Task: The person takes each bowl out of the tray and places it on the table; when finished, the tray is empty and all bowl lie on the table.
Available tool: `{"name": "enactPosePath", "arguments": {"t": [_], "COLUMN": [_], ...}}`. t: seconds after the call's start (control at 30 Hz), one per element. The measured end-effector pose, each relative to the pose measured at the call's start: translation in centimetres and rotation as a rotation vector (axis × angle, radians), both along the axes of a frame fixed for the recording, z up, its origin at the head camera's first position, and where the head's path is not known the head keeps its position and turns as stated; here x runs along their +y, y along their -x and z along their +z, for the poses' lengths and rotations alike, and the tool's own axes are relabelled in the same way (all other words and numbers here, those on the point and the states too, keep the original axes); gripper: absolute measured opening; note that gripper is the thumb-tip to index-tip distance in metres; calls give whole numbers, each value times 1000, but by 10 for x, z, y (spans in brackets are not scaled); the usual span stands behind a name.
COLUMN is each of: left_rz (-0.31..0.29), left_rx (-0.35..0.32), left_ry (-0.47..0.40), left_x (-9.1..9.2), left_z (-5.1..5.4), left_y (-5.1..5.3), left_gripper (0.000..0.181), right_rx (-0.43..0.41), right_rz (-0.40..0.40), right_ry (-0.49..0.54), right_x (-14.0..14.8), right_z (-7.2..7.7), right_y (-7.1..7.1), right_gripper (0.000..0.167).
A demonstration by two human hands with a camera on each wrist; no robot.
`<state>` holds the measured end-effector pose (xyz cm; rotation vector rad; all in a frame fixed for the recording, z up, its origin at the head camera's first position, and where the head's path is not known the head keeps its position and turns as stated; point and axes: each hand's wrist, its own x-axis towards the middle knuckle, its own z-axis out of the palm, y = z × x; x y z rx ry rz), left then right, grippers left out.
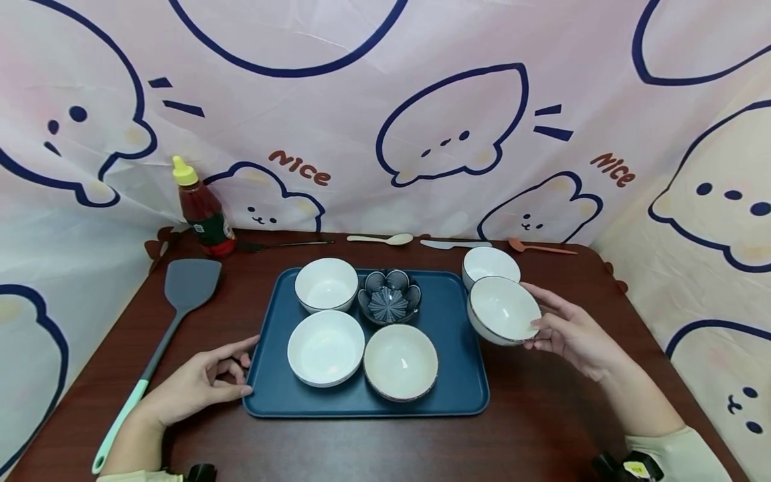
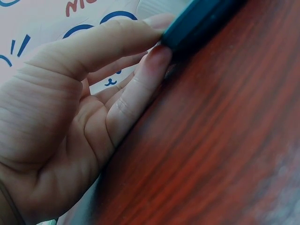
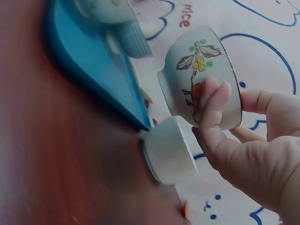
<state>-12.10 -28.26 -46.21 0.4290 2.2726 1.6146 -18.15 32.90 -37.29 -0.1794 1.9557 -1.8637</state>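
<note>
A bowl with a brown rim (image 1: 504, 309) is held by my right hand (image 1: 572, 338), thumb and fingers at its right side; in the right wrist view this bowl (image 3: 201, 75) shows a painted branch and is off the table. Just behind it stands a white bowl (image 1: 489, 262), also seen in the right wrist view (image 3: 169, 151). My left hand (image 1: 201, 381) pinches the left edge of the blue tray (image 1: 460, 375); the left wrist view shows the fingertips on the tray edge (image 2: 187, 28). On the tray are white bowls (image 1: 326, 348) (image 1: 326, 284), a brown-rimmed bowl (image 1: 401, 362) and a dark flower-shaped bowl (image 1: 389, 298).
A grey spatula (image 1: 193, 284) with a mint handle lies at the left. Behind it stands a red sauce bottle (image 1: 205, 214). Along the back edge lie a dark utensil (image 1: 283, 244), a cream spoon (image 1: 381, 239), a pale knife (image 1: 454, 245) and an orange spoon (image 1: 542, 248).
</note>
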Motion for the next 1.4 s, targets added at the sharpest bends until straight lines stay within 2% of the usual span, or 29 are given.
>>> {"name": "enactPosePath", "arguments": {"t": [0.23, 0.37, 0.6, 0.83, 1.07, 1.23, 1.4], "left_rz": [-18, -24, -4, -12, -9, -6, 3], "left_rx": [28, 31, -1, 4, 4, -7, -29], "left_ry": [-27, -32, -14, -22, -18, -20, -17], "left_x": [-1, 0, 1, 0, 0, 2, 1], "left_z": [1, 0, 1, 0, 1, 1, 1], "left_y": [-1, -1, 0, 0, 0, 1, 0], "left_gripper": [77, 77, 78, 77, 78, 79, 80], "right_rx": [31, 28, -37, -83, -105, -125, -151], "right_rz": [-41, -99, -224, -300, -331, -344, -353], "right_ry": [21, 53, 131, 237, 178, 107, 90], "right_x": [21, 34, 58, 75, 85, 88, 88], "right_z": [7, 6, 4, 3, -7, -17, -27], "right_y": [14, 20, 30, 45, 62, 67, 72], "right_gripper": [65, 65, 66, 74, 79, 79, 81]}}
